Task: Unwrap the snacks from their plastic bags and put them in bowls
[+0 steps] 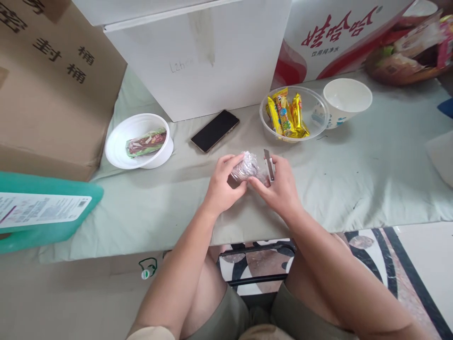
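Note:
My left hand [223,182] is closed around the left side of a bundle wrapped in clear plastic [247,166]; what lies inside the wrap is hard to make out. In my right hand [281,184] is a utility knife [269,165] with its grey blade sticking up, away from me. My right thumb also touches the near right edge of the wrapped bundle. Both hands are over the cloth-covered table, close to its front edge. Beyond them lies a dark phone [215,131].
A white bowl [116,151] with a packaged snack [146,143] stands left. A clear bowl [320,123] of yellow packets [286,113] and a paper cup [348,101] stand right. Boxes [212,61] line the back; a green container [49,236] is at left.

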Demonstrator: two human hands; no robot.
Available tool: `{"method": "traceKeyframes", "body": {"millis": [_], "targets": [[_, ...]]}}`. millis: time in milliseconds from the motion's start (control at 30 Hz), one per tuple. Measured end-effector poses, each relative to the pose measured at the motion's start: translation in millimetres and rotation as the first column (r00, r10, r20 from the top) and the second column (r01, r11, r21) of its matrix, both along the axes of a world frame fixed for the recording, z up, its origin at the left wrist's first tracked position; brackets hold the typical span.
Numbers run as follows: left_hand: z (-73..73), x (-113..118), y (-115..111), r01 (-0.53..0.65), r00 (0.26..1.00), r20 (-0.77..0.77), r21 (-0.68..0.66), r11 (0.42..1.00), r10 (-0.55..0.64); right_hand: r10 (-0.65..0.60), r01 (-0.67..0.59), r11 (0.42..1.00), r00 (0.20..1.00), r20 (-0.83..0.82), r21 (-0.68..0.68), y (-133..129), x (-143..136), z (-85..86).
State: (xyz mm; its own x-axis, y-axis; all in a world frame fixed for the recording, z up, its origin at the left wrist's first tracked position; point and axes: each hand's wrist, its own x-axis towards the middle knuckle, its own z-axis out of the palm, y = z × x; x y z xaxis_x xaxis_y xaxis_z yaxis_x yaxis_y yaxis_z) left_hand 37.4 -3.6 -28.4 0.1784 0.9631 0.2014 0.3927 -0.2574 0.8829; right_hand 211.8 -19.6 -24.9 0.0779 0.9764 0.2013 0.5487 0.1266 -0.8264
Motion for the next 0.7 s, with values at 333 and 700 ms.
{"method": "traceKeyframes", "body": {"millis": [333, 700], "targets": [[9.2, -3.2, 2.2, 0.211, 0.909, 0.416, -0.407, 0.889, -0.025, -0.036, -0.171, 0.939, 0.813, -0.581, -0.297, 6.0, -1.3, 7.4], [-4.5, 5.5, 10.3, -0.047, 0.981, 0.180, -0.135, 0.990, 0.071, -0.201, 0.137, 0.976, 0.855, -0.478, -0.167, 15.6, -4.6, 1.6]]}}
